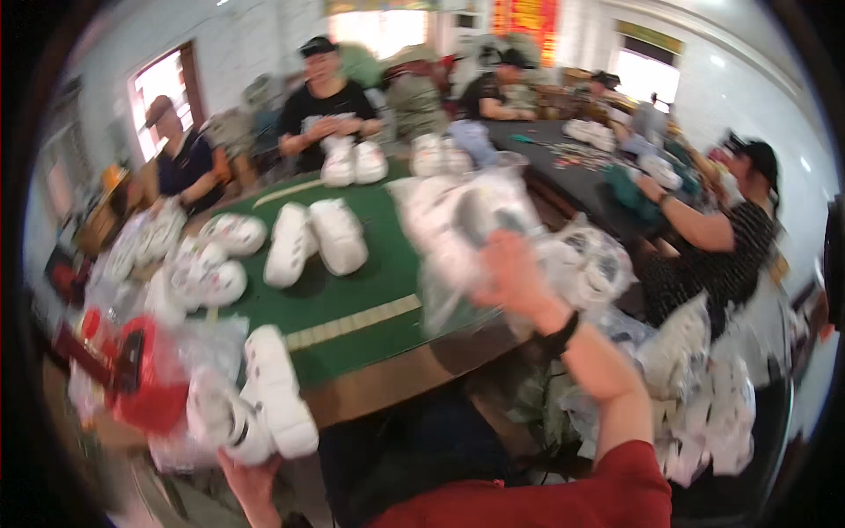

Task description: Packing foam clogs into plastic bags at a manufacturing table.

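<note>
Crinkly clear bag (pixel 458 238), right hand (pixel 515 273), chunky white shoe (pixel 277 392)

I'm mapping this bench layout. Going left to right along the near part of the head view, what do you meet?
Red tape dispenser → white shoe at left hand → clear plastic bag in right hand → pile of bagged shoes.

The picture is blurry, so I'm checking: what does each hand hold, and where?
Right hand grips a clear plastic bag at its lower edge. Left hand holds a white shoe from beneath, near the sole.
</note>
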The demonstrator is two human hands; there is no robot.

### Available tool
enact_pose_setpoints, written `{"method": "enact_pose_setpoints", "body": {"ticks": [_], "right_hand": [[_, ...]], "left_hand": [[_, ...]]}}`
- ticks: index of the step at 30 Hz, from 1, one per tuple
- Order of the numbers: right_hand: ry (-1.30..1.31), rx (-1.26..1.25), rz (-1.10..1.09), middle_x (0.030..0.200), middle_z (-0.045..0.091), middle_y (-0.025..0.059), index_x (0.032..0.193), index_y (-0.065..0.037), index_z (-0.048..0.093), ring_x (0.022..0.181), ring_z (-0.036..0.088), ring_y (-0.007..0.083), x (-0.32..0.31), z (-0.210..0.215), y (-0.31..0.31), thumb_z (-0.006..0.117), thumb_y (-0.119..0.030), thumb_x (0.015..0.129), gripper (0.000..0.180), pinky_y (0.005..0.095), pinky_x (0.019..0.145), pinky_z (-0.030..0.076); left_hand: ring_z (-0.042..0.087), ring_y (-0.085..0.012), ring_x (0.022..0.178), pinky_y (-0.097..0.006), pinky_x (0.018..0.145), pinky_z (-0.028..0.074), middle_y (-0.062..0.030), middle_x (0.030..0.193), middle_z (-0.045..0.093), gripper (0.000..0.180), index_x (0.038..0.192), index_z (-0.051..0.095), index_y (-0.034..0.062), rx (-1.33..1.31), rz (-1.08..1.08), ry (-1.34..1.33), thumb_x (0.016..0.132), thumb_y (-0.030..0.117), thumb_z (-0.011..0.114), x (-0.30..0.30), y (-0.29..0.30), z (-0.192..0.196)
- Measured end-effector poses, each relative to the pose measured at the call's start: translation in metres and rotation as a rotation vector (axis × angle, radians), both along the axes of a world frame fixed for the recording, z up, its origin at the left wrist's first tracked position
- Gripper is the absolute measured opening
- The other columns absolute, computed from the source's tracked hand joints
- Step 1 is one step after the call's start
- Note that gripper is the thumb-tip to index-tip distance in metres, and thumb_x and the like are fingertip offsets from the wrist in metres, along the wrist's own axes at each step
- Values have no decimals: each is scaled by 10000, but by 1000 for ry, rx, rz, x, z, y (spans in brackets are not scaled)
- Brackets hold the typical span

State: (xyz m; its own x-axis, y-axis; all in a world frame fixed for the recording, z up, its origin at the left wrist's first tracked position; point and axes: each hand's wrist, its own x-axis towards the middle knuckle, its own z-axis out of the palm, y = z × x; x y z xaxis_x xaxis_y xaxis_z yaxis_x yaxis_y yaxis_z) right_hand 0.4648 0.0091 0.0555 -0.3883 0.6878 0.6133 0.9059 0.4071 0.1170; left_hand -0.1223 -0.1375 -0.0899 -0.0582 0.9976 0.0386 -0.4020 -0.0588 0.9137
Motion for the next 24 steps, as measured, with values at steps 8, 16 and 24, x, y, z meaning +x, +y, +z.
{"method": "enact_pose_setpoints", "body": {"ticks": [8, 16, 24], "right_hand": [[-82, 125, -419, 1458, 403, 271, 1383, 6, 448, 1377, 341, 445, 245, 33, 68, 827, -223, 653, 854, 502, 1161, 260], [-121, -365, -948, 1407, 508, 183, 1490, -159, 378, 1380, 391, 365, 229, 10, 66, 837, -352, 644, 982, 588, 1157, 224], [-198, -252, -1156, 1591, 277, 183, 1579, -190, 213, 1484, 232, 348, 164, 8, 58, 842, -464, 663, 1145, 543, 1191, 188]], "left_hand": [[516, -327, 1303, -617, 1021, 431, -79, 1472, 498, 695, 1474, 425, 148, -216, 18, -315, 997, 636, 291, 39, 21, 56], [525, -330, 1295, -586, 1053, 419, -90, 1445, 531, 768, 1470, 454, 135, -307, 66, -299, 987, 693, 240, 37, -7, 50], [560, -330, 1255, -568, 986, 487, -108, 1416, 553, 691, 1439, 472, 125, -244, 80, -310, 1013, 628, 267, 31, -2, 46]]}}
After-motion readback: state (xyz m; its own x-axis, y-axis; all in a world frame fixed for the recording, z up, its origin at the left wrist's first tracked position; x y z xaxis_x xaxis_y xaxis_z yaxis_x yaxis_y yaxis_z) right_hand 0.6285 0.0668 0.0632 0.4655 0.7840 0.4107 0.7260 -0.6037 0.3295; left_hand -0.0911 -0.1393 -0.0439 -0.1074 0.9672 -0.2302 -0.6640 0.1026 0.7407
